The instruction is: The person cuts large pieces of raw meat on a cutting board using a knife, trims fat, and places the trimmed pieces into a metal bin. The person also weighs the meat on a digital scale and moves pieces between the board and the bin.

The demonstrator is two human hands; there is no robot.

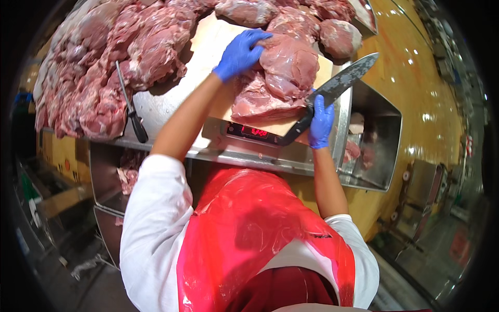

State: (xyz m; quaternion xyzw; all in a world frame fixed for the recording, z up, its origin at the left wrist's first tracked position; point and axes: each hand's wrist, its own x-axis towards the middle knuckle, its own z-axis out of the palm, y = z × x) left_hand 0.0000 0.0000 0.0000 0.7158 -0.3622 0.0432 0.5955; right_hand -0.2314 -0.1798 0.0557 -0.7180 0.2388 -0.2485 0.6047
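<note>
A large boneless piece of raw meat (pixel 289 65) lies on a pale cutting board (pixel 210 39) in front of me. My left hand (pixel 241 54), in a blue glove, grips its upper left edge with the fingertips. My right hand (pixel 322 124), also gloved in blue, is closed round the black handle of a large knife (pixel 343 79). Its broad, spotted blade points away to the upper right, beside the meat. Below the board, a scale display (pixel 253 131) glows with red digits.
Raw meat is heaped on the left (pixel 93 67), with more cuts (pixel 340 39) at the back. A sharpening steel (pixel 130 106) with a black handle leans on the left heap. Metal bins hang at the right (pixel 387 140) and left (pixel 104 174), holding meat scraps.
</note>
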